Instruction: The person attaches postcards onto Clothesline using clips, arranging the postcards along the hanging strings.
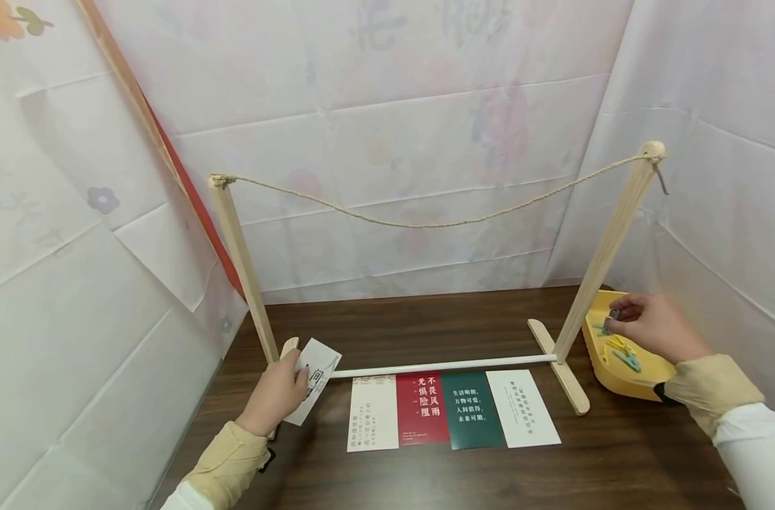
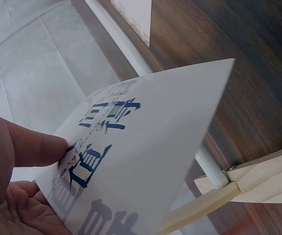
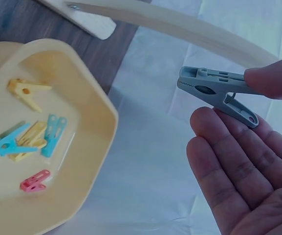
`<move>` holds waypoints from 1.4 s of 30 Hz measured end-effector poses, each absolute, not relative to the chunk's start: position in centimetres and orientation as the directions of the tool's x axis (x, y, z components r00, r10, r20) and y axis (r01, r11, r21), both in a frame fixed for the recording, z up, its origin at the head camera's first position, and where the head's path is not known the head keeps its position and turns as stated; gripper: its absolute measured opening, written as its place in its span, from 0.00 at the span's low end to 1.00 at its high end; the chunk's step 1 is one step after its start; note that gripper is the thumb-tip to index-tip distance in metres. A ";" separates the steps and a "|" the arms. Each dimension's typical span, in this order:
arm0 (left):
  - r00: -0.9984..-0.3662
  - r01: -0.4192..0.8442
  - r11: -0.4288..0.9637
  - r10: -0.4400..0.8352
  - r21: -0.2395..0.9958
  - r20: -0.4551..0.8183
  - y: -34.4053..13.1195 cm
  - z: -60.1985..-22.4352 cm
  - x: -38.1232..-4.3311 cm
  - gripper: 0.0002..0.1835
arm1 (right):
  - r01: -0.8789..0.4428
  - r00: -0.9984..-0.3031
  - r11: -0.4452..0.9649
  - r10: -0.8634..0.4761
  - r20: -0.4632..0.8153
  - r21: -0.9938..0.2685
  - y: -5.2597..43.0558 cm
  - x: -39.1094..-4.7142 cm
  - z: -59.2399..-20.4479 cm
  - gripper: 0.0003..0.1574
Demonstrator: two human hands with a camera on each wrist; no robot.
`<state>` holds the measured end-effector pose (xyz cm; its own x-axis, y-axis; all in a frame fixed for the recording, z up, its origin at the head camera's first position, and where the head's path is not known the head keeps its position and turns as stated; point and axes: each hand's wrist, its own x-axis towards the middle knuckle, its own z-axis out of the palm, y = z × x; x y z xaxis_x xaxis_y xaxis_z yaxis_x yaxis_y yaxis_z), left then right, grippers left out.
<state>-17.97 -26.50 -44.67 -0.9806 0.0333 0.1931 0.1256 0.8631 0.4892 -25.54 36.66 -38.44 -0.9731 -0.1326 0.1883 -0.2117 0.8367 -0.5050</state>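
My left hand (image 1: 279,393) pinches a white card (image 2: 165,112) with dark blue characters between thumb and fingers, beside the rack's left post. In the left wrist view the card is tilted and slightly bent. My right hand (image 1: 664,329) holds a grey-green clothespin (image 3: 219,88) by its handle ends, above the yellow bin (image 1: 623,388). In the right wrist view the thumb presses one handle and the fingertips lie under the other. Several yellow, blue and pink clothespins (image 3: 34,181) lie inside the bin.
A wooden rack has a left post (image 1: 244,269), a right post (image 1: 607,248) and a sagging rope (image 1: 419,226) between their tops. A white rod (image 1: 445,366) joins their feet. Below it lie a cream card (image 1: 372,418), a red card (image 1: 421,414), a green card (image 1: 473,428) and a white card (image 1: 534,425).
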 end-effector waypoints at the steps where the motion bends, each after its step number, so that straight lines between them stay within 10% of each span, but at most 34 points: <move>1: -0.980 0.127 0.859 0.032 0.496 0.195 -26.5 -44.6 -17.9 0.10 | -0.213 -0.973 0.837 -0.132 0.192 -0.504 36.5 -25.5 -38.3 0.24; 42: -0.942 0.145 0.730 -0.105 0.667 0.320 -25.6 -43.7 -18.1 0.12 | -0.351 -0.911 0.779 -0.157 0.380 -0.520 30.8 -23.0 -35.8 0.19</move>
<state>-18.14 -25.60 -43.71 -0.9416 -0.1049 0.3199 0.1454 0.7303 0.6674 -22.97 30.76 -35.84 -0.9115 -0.1570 0.3802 -0.3511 0.7786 -0.5202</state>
